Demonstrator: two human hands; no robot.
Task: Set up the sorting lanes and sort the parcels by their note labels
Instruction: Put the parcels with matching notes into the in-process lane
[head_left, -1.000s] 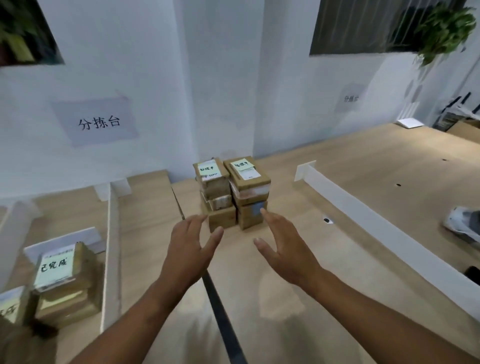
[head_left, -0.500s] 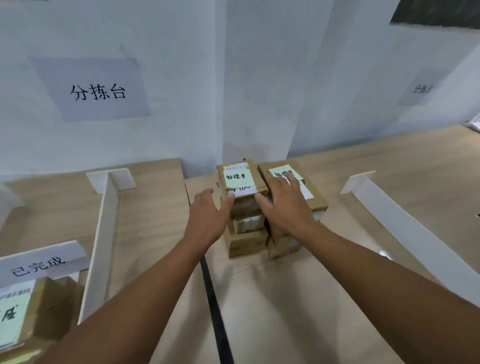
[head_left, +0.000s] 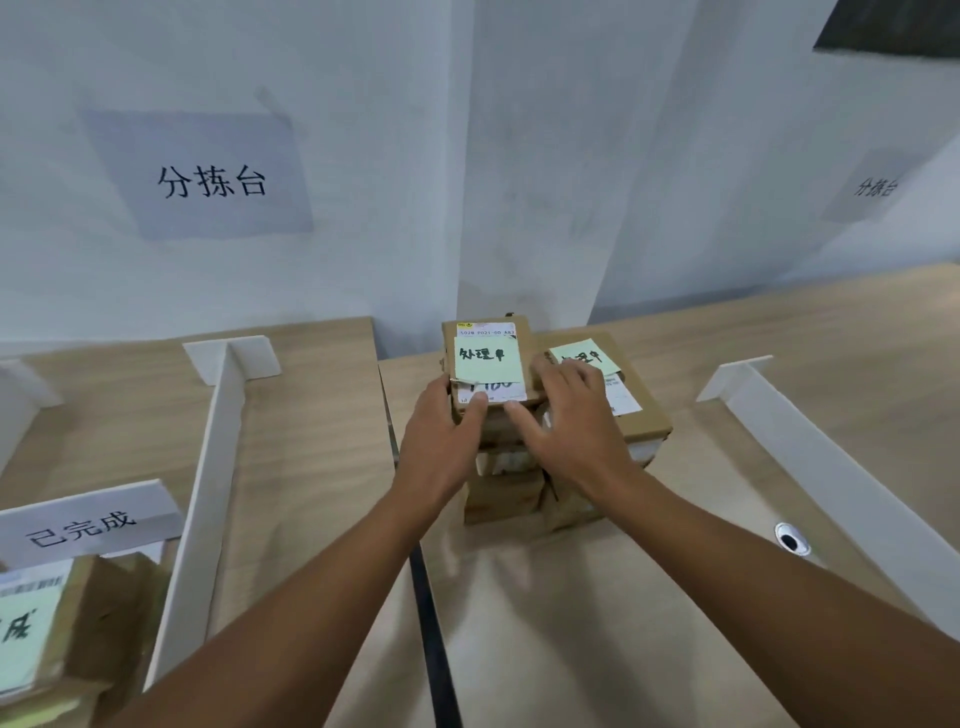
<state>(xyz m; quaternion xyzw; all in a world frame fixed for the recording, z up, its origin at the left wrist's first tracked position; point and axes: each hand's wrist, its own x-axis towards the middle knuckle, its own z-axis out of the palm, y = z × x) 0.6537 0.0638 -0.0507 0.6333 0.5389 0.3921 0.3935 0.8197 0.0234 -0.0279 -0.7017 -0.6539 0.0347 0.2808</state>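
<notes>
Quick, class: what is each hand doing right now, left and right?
Left hand: grips the top parcel of the left stack.
Right hand: grips the same top parcel from its right side.

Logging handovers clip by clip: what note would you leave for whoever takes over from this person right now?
Left hand grips the left side of the left stack's top parcel, thumb on top.
Right hand grips its right side.
Right stack stands close beside it; both top notes read 处理中.
Done: white dividers stand; 已完成 sign is in the left lane, near a noted parcel.
Left: probably move both stacks, parcel by parcel, to their lane.
</notes>
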